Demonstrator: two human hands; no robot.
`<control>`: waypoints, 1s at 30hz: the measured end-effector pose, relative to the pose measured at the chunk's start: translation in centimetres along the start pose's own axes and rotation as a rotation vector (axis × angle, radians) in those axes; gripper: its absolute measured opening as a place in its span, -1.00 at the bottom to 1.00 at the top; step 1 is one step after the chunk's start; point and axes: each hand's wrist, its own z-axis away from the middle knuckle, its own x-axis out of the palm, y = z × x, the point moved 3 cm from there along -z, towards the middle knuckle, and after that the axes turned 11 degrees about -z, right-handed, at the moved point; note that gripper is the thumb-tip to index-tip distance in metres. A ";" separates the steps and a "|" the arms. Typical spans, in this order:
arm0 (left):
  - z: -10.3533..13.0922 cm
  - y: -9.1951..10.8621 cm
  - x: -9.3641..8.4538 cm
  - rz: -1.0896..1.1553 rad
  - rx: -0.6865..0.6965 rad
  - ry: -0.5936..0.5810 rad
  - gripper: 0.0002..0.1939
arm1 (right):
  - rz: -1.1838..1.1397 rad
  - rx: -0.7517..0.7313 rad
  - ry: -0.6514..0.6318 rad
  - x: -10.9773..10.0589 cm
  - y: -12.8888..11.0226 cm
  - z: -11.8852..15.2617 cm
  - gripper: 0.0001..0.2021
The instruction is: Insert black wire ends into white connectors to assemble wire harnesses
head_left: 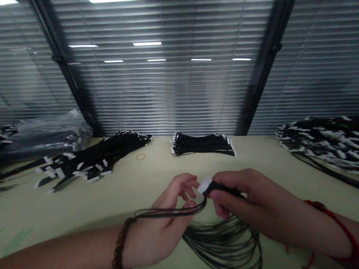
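Observation:
My right hand pinches a black wire harness between thumb and fingers, just behind its white connector. Thin black wires bend down from this end and run leftward across my left hand. The left fingers are loosely curved and apart, close to the connector but not closed around it; the wires lie over its palm near the thumb. Below both hands hangs a wide loop of many thin dark wires, partly hidden by the right hand.
On the pale table lie a neat harness bundle at the back, a looser harness pile at left, and a large heap at right. A plastic-wrapped bundle and a rubber band are also there. Blinds stand behind.

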 end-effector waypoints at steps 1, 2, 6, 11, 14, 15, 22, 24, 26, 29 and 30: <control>0.0 0.5 -0.3 -0.165 0.038 0.021 -0.56 | 0.067 -0.067 0.101 -0.7 -0.1 -0.1 -0.77; 0.0 1.1 -0.6 -0.319 0.088 0.015 -0.49 | 0.134 -0.132 0.198 -1.4 -0.3 -0.3 -0.78; 0.7 4.5 -1.1 -0.618 0.403 -0.211 -0.68 | 0.321 -0.327 0.450 -3.7 -0.6 -0.7 -0.86; 0.6 7.6 -4.7 -0.670 0.593 0.172 -0.61 | 0.364 -0.511 0.573 -5.2 -1.7 -1.5 -0.90; -1.7 6.7 -6.0 -0.728 0.271 0.290 -0.49 | 0.201 -0.514 0.642 -5.5 -3.1 -2.7 -0.88; -2.8 6.3 -5.7 -0.680 0.231 0.214 -0.51 | 0.057 -0.507 0.652 -5.6 -3.6 -3.4 -0.89; -8.2 4.4 -0.6 0.043 0.192 -0.032 -0.69 | -1.036 -0.526 0.545 -6.4 -7.7 -7.4 -0.79; -8.4 4.3 0.2 0.320 0.158 -0.036 -0.66 | -1.235 -0.517 0.648 -7.6 -7.8 -7.4 -0.71; -8.2 4.4 0.8 0.537 0.092 -0.091 -0.66 | -1.382 -0.457 0.736 -8.7 -7.2 -7.1 -0.66; -7.6 4.8 1.0 0.661 0.031 -0.166 -0.63 | -1.409 -0.364 0.729 -9.8 -6.0 -6.7 -0.64; -7.5 4.8 0.9 0.662 0.019 -0.176 -0.61 | -1.366 -0.343 0.704 -9.9 -5.7 -6.6 -0.64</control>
